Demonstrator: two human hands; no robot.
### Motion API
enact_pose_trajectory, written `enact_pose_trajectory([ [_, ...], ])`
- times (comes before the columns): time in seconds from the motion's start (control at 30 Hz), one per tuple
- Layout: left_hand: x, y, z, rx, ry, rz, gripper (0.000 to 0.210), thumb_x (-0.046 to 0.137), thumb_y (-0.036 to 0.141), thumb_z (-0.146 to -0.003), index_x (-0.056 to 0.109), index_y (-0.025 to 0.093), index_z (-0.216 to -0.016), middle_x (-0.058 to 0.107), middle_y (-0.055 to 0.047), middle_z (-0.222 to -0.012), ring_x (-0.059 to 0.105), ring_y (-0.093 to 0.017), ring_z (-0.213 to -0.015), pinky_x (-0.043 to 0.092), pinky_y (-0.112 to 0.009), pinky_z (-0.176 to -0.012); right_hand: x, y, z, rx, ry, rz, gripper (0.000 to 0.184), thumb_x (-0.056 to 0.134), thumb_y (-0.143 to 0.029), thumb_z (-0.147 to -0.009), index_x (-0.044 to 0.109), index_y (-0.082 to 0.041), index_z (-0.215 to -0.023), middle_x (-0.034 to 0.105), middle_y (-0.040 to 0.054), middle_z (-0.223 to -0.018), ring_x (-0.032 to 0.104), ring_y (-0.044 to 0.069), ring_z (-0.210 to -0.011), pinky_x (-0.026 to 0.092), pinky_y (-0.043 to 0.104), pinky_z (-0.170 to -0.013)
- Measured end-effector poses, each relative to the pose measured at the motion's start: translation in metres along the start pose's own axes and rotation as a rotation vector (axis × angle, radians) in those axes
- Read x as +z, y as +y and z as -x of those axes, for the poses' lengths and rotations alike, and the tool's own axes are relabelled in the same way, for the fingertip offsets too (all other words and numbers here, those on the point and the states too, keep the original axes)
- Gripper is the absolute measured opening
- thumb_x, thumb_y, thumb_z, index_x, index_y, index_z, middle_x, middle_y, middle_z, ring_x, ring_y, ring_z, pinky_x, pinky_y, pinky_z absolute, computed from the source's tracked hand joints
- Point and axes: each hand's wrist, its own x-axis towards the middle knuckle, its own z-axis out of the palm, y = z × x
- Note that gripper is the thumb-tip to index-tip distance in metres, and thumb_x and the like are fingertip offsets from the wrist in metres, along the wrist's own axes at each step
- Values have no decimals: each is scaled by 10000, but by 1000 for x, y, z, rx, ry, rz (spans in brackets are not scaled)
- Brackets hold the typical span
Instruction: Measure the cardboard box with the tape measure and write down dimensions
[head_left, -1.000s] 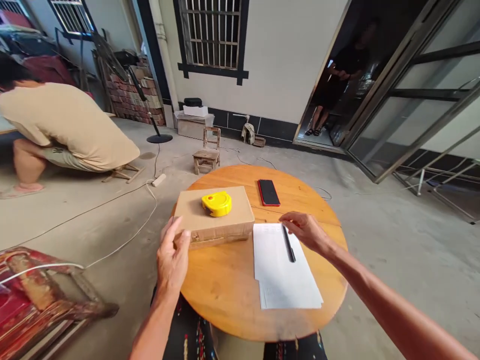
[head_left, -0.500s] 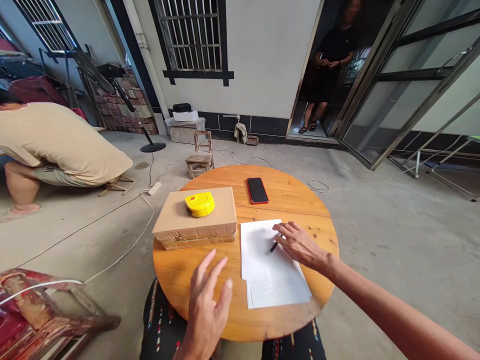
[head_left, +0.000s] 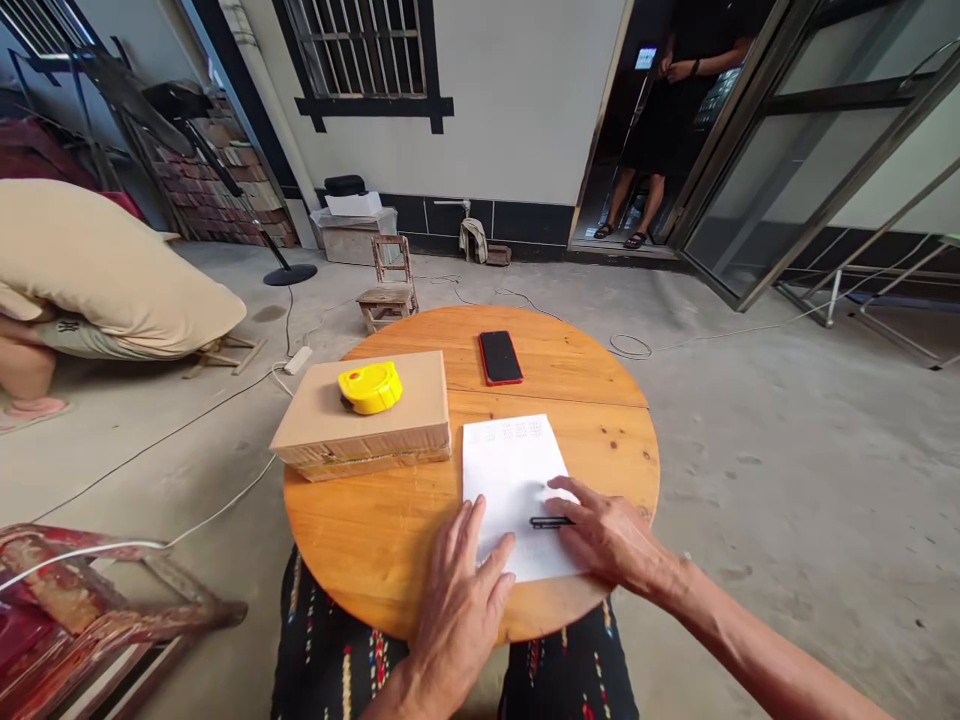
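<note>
White paper sheets (head_left: 510, 465), squared into one stack, lie on the round wooden table (head_left: 622, 400) in front of me. My left hand (head_left: 465, 590) rests at the lower left edge of the paper, fingers spread and holding nothing. On the lower right of the sheets is my right hand (head_left: 604, 530), with a black pen (head_left: 549, 522) held in its fingers and pointing left. Part of the pen is hidden by that hand. Small rows of writing or print show along the top of the upper sheet.
A cardboard box (head_left: 367, 420) sits at the table's left, with a yellow tape measure (head_left: 371, 387) on top. Behind the paper lies a red-edged phone (head_left: 500, 358). One person crouches at left; another stands in the doorway. A worn red chair (head_left: 97, 620) is at lower left.
My left hand came down onto the paper's edge. The right hand moved toward me with the pen. The lower sheet that stuck out is now lined up under the upper one.
</note>
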Motion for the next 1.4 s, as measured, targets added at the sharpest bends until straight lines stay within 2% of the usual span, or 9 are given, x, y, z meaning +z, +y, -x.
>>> enact_pose_trajectory([
  [0.07,1,1,0,28,20,-23,377,561,82,-840,657,269,-1153,322,-103,-1520,379,-347,-1348,454,-556,-1025,0,-6,-4,-53,-69,46,343,484,-145,-841,629,-209,-1146,576,97,-1372,707,182,-725,511,302,-606],
  [0.23,-1,-1,-2,85,77,-46,328,560,61,-820,693,247,-1056,386,-116,-1479,408,-342,-1324,477,-547,-1001,-11,-2,-6,-64,-155,104,302,492,-130,-818,647,-193,-1069,648,72,-1274,705,188,-685,504,307,-584],
  [0.57,-2,-6,-2,83,63,9,350,562,68,-820,696,275,-1068,554,-81,-1357,471,-304,-1283,461,-547,-1029,-10,5,-3,-42,-128,104,359,484,-118,-818,668,-228,-1106,657,58,-1291,719,190,-726,500,285,-581],
  [0.73,0,-8,1,86,81,-11,350,535,80,-850,694,281,-1089,560,-89,-1351,490,-306,-1267,459,-554,-1026,-17,1,-4,-36,-148,57,355,482,-98,-798,690,-215,-1060,682,75,-1248,723,197,-754,528,289,-626],
  [0.97,-3,-10,-4,104,61,13,341,554,86,-830,699,290,-1061,593,-76,-1302,521,-307,-1218,487,-550,-987,-20,1,-2,33,-54,-76,360,456,-131,-853,695,-256,-1091,729,39,-1125,720,179,-874,540,246,-718],
  [1.1,-3,-8,-3,81,63,25,356,550,75,-826,705,298,-1056,600,-68,-1290,518,-298,-1215,482,-535,-997,-17,8,-16,115,16,-18,329,472,-140,-865,693,-223,-1094,700,68,-1197,709,207,-946,542,274,-752],
  [1.23,-8,-9,-3,78,46,58,360,537,87,-836,701,304,-1072,593,-68,-1305,528,-298,-1205,494,-533,-983,-11,14,-27,120,-23,67,322,491,-116,-849,691,-205,-1085,683,91,-1227,715,209,-898,525,266,-696],
  [1.4,-13,-20,-30,67,-15,89,384,548,136,-876,624,241,-1237,584,-86,-1316,534,-253,-1202,494,-444,-1010,-8,20,-28,98,-49,99,345,483,-111,-847,699,-224,-1090,665,77,-1268,725,213,-853,525,284,-676],
])
